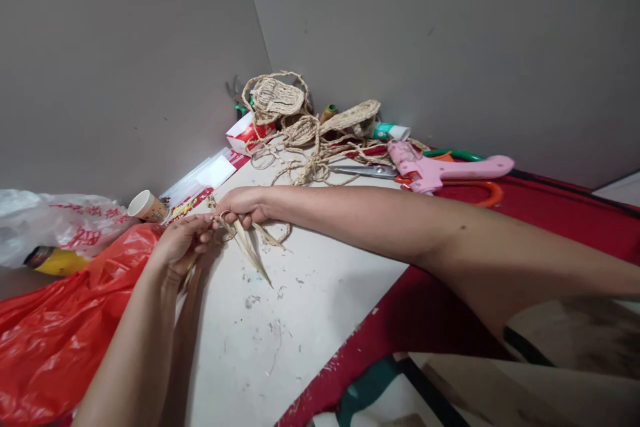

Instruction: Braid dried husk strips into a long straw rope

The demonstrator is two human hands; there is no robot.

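My left hand (186, 240) pinches a pale braided straw cord at the left edge of the white board. Close against it, my right hand (244, 204) is closed on the same cord, fingers bent inward. Flat loose straw strands (250, 250) hang from between the hands down over the board. A short length of the braid (286, 233) curves out beyond my right hand. The exact spot where the fingers meet is partly hidden by the fingers themselves.
Coiled straw braids (277, 97) pile up by the wall corner. Scissors (367, 171) and a pink glue gun (445, 167) lie to the right. At left are a paper cup (146, 205), a red plastic bag (75, 320) and the speckled white board (280, 327) in front.
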